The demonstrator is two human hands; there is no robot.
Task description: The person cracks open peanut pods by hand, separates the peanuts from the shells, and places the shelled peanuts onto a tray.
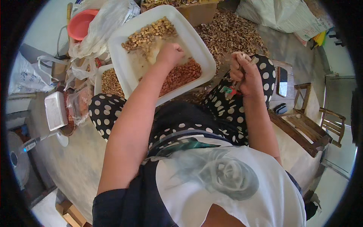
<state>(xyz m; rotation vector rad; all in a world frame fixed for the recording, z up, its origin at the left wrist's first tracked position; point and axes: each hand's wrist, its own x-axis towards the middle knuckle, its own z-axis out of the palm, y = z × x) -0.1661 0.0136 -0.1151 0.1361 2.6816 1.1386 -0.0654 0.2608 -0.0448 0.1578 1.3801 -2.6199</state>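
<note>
My left hand [171,54] hovers over or rests in the large white plastic tray [209,61], its fingers curled in; whether they hold anything is hidden. Tan, unpeeled-looking nuts [150,31] lie along the tray's far side. Nearer to me is a heap of reddish-brown kernels [184,73], partly behind my left forearm. Above my right knee, my right hand [246,72] is closed around a slim hand tool [254,60], mostly covered by the fingers. A red and green piece [230,90] shows just below this hand.
Broken shells [232,35] cover the floor beyond the tray, beside a cardboard box [198,13]. A smaller container of tan bits [112,81] sits at left, near plastic bags [95,39] and a red basin [80,24]. A phone [282,82] and wooden frame [303,127] are at right.
</note>
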